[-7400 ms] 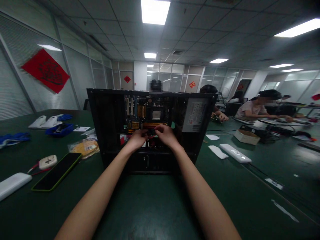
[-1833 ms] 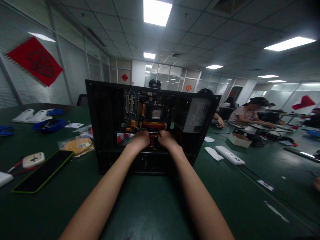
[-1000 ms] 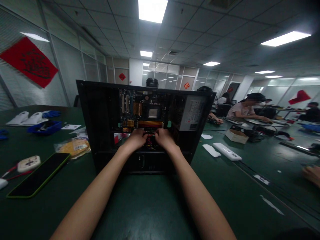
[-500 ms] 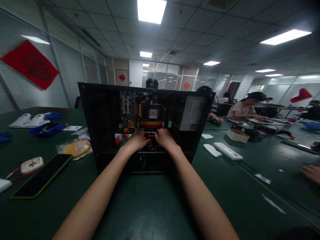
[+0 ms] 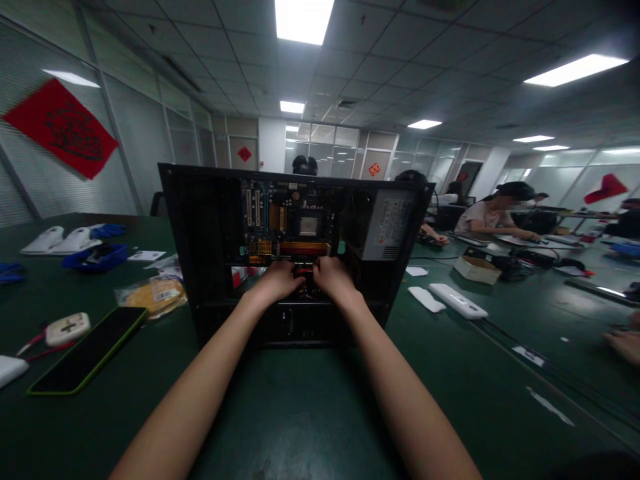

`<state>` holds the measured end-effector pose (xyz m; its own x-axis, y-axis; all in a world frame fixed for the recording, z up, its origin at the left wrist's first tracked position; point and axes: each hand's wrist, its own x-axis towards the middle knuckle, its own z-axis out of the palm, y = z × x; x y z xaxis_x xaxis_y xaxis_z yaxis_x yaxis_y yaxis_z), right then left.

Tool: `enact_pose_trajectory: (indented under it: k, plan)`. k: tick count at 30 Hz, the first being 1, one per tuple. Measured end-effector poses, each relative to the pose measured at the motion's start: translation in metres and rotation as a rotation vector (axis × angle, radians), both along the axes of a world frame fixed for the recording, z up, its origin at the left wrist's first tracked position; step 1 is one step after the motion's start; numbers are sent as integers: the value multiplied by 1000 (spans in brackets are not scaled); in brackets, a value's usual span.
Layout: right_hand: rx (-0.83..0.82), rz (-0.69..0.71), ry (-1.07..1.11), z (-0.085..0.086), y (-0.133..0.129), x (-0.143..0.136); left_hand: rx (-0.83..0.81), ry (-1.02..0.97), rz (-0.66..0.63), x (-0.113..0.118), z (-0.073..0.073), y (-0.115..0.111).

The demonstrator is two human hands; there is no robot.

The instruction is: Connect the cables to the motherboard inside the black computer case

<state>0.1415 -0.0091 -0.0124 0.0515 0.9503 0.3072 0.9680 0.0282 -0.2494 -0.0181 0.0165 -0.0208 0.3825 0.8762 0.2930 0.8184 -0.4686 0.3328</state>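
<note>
A black computer case stands upright on the green table before me, its open side facing me. Inside it are a motherboard with a bare square processor and, at the upper right, a power supply with a label. My left hand and my right hand reach in below the motherboard's lower edge, close together with curled fingers. Between them show some dark and reddish wires. What the fingertips grip is too dark and small to make out.
At left lie a green-edged phone, a white power bank, a bagged yellow item and a blue tray. Right are a white plastic bar, cables and a cardboard box. Another person sits farther right.
Both hands stay at nearly the same spot in the case, with only slight finger movement. The whole view has shifted a little.
</note>
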Motion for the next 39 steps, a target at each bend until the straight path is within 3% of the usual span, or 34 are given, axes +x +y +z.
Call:
enact_pose_trajectory:
  k: [7, 14, 24, 32, 39]
  plan:
    - [-3, -17, -21, -2, 2, 3, -17, 13, -13, 2, 6, -7]
    - [2, 122, -7, -4, 8, 5, -26, 30, -7, 3, 9, -10]
    - [27, 168, -44, 0, -3, 5, -36, 18, 11, 4, 12, -8]
    - [-32, 77, 3, -4, -5, 2, -76, -11, -11, 4, 16, -12]
    - [9, 92, 36, -6, -3, 3, 7, 6, 86, 6, 10, -5]
